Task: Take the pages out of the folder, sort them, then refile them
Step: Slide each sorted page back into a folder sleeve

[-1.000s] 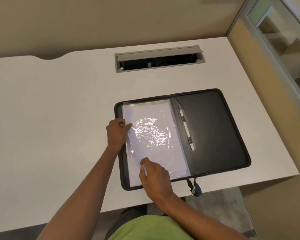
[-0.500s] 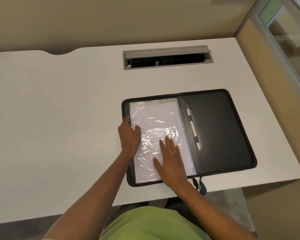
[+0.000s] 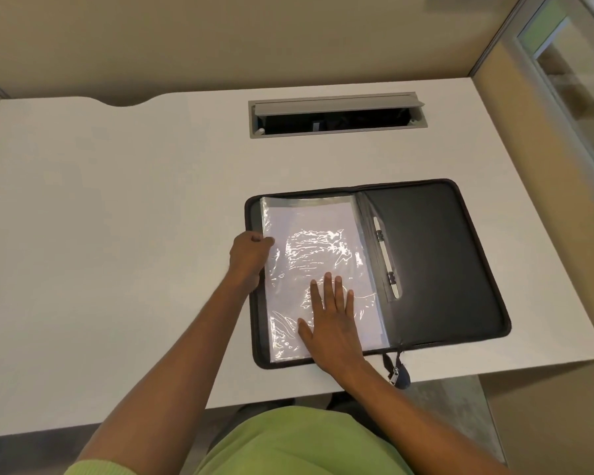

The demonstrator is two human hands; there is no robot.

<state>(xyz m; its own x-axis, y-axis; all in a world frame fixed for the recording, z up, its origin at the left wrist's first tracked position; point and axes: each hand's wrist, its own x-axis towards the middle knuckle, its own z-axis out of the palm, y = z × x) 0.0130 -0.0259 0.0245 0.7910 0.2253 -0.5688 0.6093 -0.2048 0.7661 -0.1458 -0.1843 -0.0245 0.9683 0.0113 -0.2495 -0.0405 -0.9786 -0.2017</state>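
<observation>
We log: black zippered folder (image 3: pixel 436 255), open on white desk (image 3: pixel 117 217); white pages in glossy clear sleeve (image 3: pixel 309 221) fill its left half. Left hand (image 3: pixel 249 257) fingers pinch the sleeve edge; right hand (image 3: pixel 333 323) fingers lie straight, pressing it.

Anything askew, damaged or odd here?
Nothing damaged or spilled. The plastic sleeve in the open folder is wrinkled and glary under the right hand; the left hand grips its edge. The zipper pull dangles off the desk edge.
</observation>
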